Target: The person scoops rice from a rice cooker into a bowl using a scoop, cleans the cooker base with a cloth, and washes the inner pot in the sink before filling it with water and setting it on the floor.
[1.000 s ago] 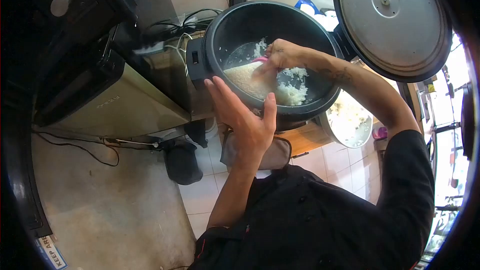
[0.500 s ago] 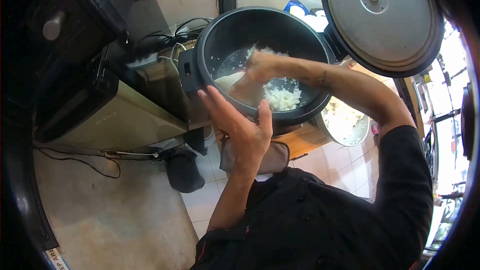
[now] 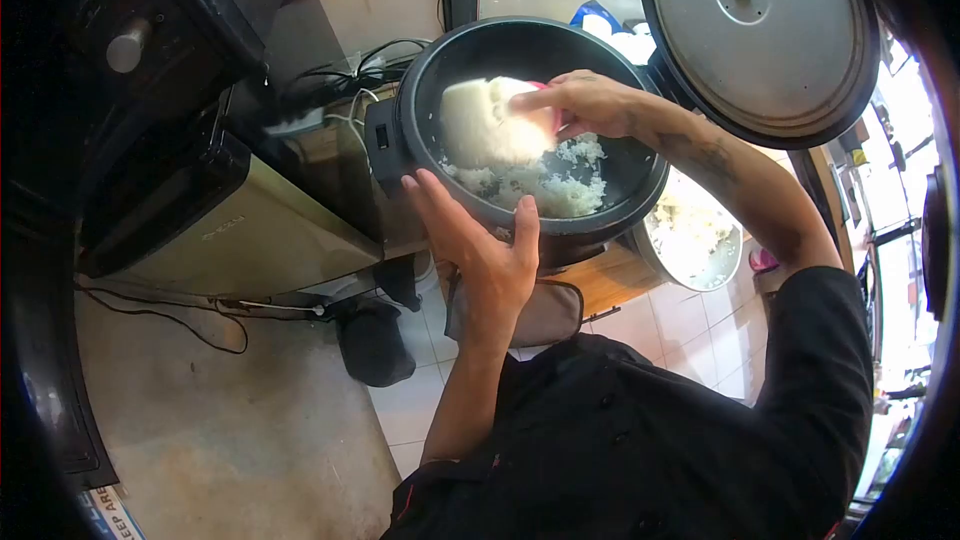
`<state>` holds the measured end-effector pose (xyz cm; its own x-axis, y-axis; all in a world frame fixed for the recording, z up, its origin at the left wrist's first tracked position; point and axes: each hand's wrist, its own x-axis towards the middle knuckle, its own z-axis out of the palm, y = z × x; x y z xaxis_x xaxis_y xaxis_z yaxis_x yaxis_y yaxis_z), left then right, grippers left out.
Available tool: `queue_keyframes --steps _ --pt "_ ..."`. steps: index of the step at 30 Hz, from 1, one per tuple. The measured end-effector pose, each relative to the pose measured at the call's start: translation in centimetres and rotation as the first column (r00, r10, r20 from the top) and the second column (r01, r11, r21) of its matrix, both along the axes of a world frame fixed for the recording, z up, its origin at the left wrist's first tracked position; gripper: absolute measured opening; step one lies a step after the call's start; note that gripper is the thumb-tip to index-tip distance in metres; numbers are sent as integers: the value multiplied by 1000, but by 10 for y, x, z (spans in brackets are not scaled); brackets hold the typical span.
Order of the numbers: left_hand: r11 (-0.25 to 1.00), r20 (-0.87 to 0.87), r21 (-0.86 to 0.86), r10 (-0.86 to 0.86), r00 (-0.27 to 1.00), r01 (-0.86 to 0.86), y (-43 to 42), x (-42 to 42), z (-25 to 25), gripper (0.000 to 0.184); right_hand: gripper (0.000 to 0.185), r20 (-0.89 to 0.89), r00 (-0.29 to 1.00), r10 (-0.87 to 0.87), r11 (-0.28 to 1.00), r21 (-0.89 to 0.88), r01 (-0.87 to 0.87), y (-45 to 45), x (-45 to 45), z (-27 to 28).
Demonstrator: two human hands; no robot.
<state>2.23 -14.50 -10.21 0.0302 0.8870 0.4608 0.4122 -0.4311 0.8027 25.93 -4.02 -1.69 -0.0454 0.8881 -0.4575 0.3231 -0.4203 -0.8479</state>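
A large dark rice cooker [image 3: 500,45] stands in front of me with its lid raised. My left hand [image 3: 490,258] rests against its near rim, fingers stretched and thumb apart. Inside the pot, my right hand [image 3: 600,105] grips a pale rice scoop [image 3: 468,105] with a pink-red part beside the fingers. Motion blurs the scoop, so its exact shape is unclear; white rice seems to lie on it. Loose cooked rice [image 3: 575,192] sits on the pot floor below, towards the near side.
The cooker's round metal lid [image 3: 805,60] tilts up at the right. A white bowl [image 3: 738,258] holding more rice stands right of the cooker. To the left is a boxy appliance [image 3: 270,230], with cables [image 3: 375,58] behind it. A black bin-like object [image 3: 375,345] sits on the floor.
My right hand has risen from low in the pot and moved right, bringing the scoop up into view above the rice. My left hand stays at the rim.
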Motion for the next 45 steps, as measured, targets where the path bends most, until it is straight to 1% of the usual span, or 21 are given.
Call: queue_keyframes --steps 3,5,7,14,17,19,21,25,29,31,33,34,35,36,37,39,40,41,43,44,45 --pt "999 4 37 5 1000 -5 1 1 -3 108 60 -107 985 -137 990 15 139 -25 19 11" --pt "998 -6 66 9 1000 -9 2 1 -5 107 60 -328 914 -240 961 52 271 -49 30 13" --pt "998 -87 59 28 996 -23 2 0 -1 109 56 -352 878 -324 930 51 363 -76 25 34" --pt "1000 -24 -5 -12 1000 12 1 4 -4 107 75 -637 696 -331 849 120 514 -169 58 36" --pt "1000 -27 -15 -4 1000 4 0 6 0 104 74 -803 484 -347 761 61 646 -221 75 25" --pt "1000 -40 -11 -1 999 1 0 7 -1 102 75 -753 412 -514 639 -15 769 -263 82 22" --pt "1000 -56 8 4 998 -4 0 8 -3 95 71 -761 402 -509 646 -29 763 -301 108 3" --pt "999 -22 -16 34 999 -34 -2 14 -5 91 57 -572 586 -574 743 -63 666 -337 152 -58" --pt "995 -60 -58 73 995 -77 -5 16 0 88 70 -557 383 -737 583 -238 777 -327 169 -112" --pt "992 -100 -76 95 990 -103 -18 24 -4 85 75 -519 388 -761 565 -236 791 -327 201 -132" --pt "829 209 331 402 891 -451 -64 60 -19 69 65 -441 384 -811 529 -274 803 -327 228 -171" --pt "761 114 627 121 986 -166 -85 80 -20 59 55 -195 519 -832 551 -182 815 -326 234 -185" --pt "797 13 599 -112 994 82 -103 90 -31 52 47 63 586 -808 581 -80 810 -324 236 -194" --pt "791 -62 521 -341 938 322 -122 99 -43 44 41 145 623 -769 633 36 773 -322 220 -171" --pt "866 28 108 -494 869 489 -149 99 -70 40 41 154 632 -759 642 24 766 -325 210 -160" --pt "790 367 -407 -318 874 458 -150 138 -106 41 35 320 760 -565 818 335 467 -320 202 -135" --pt "655 479 -557 -248 842 510 -145 149 -109 40 25 463 778 -425 871 443 213 -318 195 -112" --pt "487 574 -662 -160 803 570 -139 159 -113 40 25 465 780 -419 866 462 190 -319 192 -107" --pt "530 564 -624 -205 800 575 -135 179 -123 39 19 668 667 -330 879 476 -42 -323 185 -102" --pt "507 546 -646 -214 810 570 -135 185 -123 38 16 687 698 -202 958 288 -7 -323 181 -96" --pt "481 527 -672 -222 820 563 -136 190 -124 38 16 684 704 -191 960 279 -11 -326 174 -103"
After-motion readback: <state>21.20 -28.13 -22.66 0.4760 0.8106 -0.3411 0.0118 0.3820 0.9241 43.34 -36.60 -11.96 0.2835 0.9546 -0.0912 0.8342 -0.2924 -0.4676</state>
